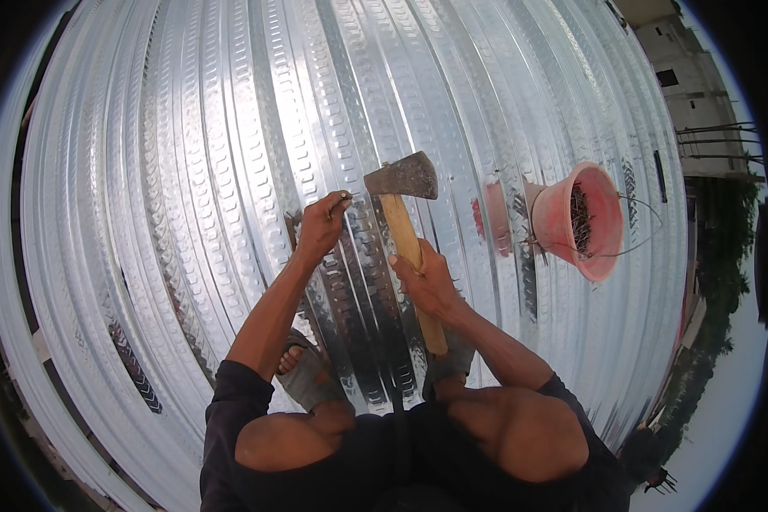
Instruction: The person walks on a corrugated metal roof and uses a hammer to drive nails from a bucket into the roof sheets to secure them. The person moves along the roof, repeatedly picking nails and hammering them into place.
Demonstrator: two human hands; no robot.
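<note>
Right grip (pixel 425 277) clamps our hatchet (pixel 404 198); left (pixel 320 226) pinches a nail (pixel 341 201). A glancing blow risks fingers on the slick roofing (pixel 188 171).

I see through one fisheye camera on the head, looking steeply down past my knees onto the corrugated metal roofing (pixel 230 171), close in. Straight ribs bend toward the rim, where buildings (pixel 691 77), perhaps neighbouring, blur at the upper right.
</note>
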